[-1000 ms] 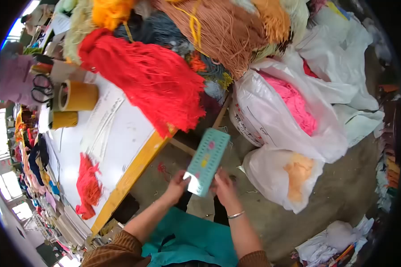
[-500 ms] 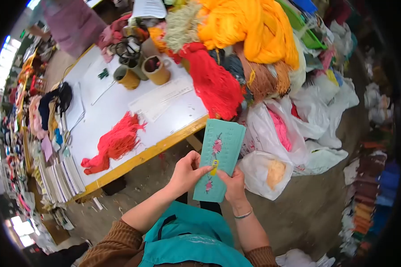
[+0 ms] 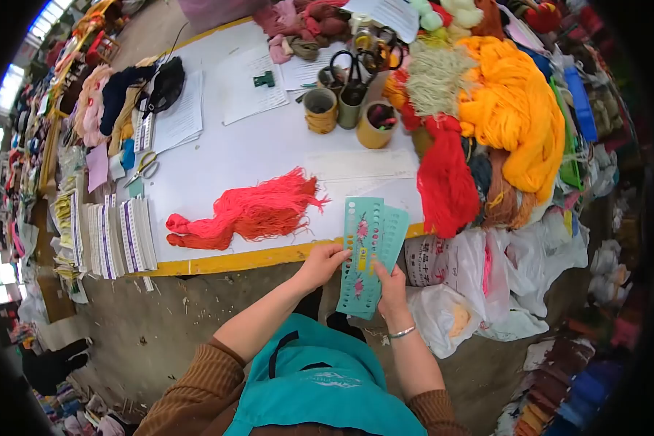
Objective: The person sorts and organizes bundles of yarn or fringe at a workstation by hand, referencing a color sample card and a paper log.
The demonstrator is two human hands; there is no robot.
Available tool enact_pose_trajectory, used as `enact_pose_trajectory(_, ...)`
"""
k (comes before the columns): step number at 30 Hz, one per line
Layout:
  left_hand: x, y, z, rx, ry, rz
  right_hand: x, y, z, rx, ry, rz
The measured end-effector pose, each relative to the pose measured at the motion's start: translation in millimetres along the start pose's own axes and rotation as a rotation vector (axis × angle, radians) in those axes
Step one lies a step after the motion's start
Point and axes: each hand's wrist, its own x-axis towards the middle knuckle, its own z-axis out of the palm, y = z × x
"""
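Two teal punched cards (image 3: 360,272) with pink flowers and a yellow label are fanned out in front of my apron, the rear one tilted to the right. My right hand (image 3: 392,289) pinches them at their right side, thumb on the front. At the left edge, my left hand (image 3: 323,266) has its fingers pressed together against the front card. A bundle of pinkish-red yarn (image 3: 251,211) lies on the white table (image 3: 218,156), beyond my left hand.
Cups (image 3: 376,123) holding scissors stand at the table's far right, beside orange yarn (image 3: 519,109) and red yarn (image 3: 447,178). Stacked white cards (image 3: 116,236) and scissors (image 3: 145,168) lie at left. Plastic bags (image 3: 443,316) sit right of my hands.
The view has turned, with the table now more level. The single-looking stack of teal cards has spread into two visible cards. My left hand has moved from the yellow label to the left edge.
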Motion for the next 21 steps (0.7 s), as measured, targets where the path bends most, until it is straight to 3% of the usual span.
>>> enact_pose_trajectory(5,45.8,-7.3,-42.1,0.013,0.029,-0.132,42.9,-0.7,18.0,0.079,0.096,0.046)
enact_pose_trajectory(10,85.4,-20.0,-88.9,0.092,0.138,-0.092,70.5,-13.1,-0.4,0.006,0.132,-0.062)
enact_pose_trajectory(11,86.7,-23.2,-93.4,0.327,0.281,-0.022,71.9,-15.1,-3.7,0.004,0.141,-0.059)
enact_pose_trajectory(13,73.0,8.6,-79.9,0.822,0.747,0.39,75.1,-22.7,-10.7,0.0,0.138,-0.02)
enact_pose_trajectory(14,53.5,47.1,-68.9,0.605,0.61,0.33,77.2,-25.3,-14.1,-0.003,0.145,-0.017)
enact_pose_trajectory(16,21.8,85.1,-53.0,-0.005,0.174,0.02,77.5,-25.6,-19.6,0.006,0.125,0.01)
enact_pose_trajectory(18,-31.7,160.3,-33.8,-0.201,-0.17,-0.253,76.8,-29.0,-21.4,0.02,0.133,0.038)
enact_pose_trajectory(19,-52.7,183.2,-26.3,-0.21,-0.347,-0.099,77.1,-31.8,-21.4,0.035,0.135,0.057)
enact_pose_trajectory(21,-58.7,211.5,-8.0,-0.279,-0.79,0.488,76.8,-36.9,-20.3,0.056,0.135,0.082)
